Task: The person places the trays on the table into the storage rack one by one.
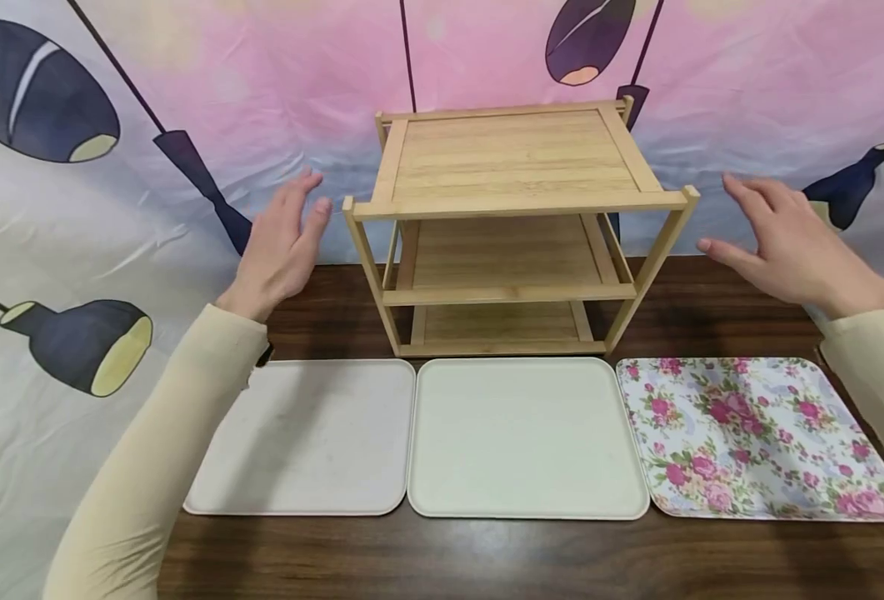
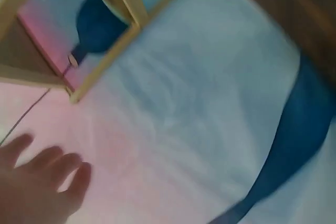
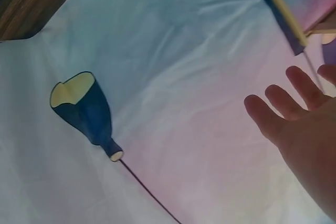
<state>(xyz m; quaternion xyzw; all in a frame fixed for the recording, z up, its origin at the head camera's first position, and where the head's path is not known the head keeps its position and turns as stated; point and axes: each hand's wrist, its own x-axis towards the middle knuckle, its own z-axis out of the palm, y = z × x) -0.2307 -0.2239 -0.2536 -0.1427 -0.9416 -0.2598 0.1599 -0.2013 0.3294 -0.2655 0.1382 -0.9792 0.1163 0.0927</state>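
A three-tier wooden rack [image 1: 516, 158] stands at the back of the table, its shelves bare. To its left my left hand [image 1: 280, 242] is raised with relaxed fingers, apart from the frame and holding nothing. On the other side my right hand [image 1: 794, 242] is lifted too, fingers loosely extended toward the rack's right post and nothing in them. The left wrist view shows the left hand [image 2: 44, 182] blurred, below a corner of the rack [image 2: 139, 24]. In the right wrist view the right hand [image 3: 310, 124] has its fingers spread near a rack post [image 3: 281, 6].
Three trays lie in a row before the rack: a plain whitish tray [image 1: 322, 433] at left, a pale cream tray [image 1: 527, 437] in the middle, a floral tray [image 1: 760, 437] at right. A printed cloth [image 1: 262, 75] hangs behind the dark wooden table [image 1: 486, 554].
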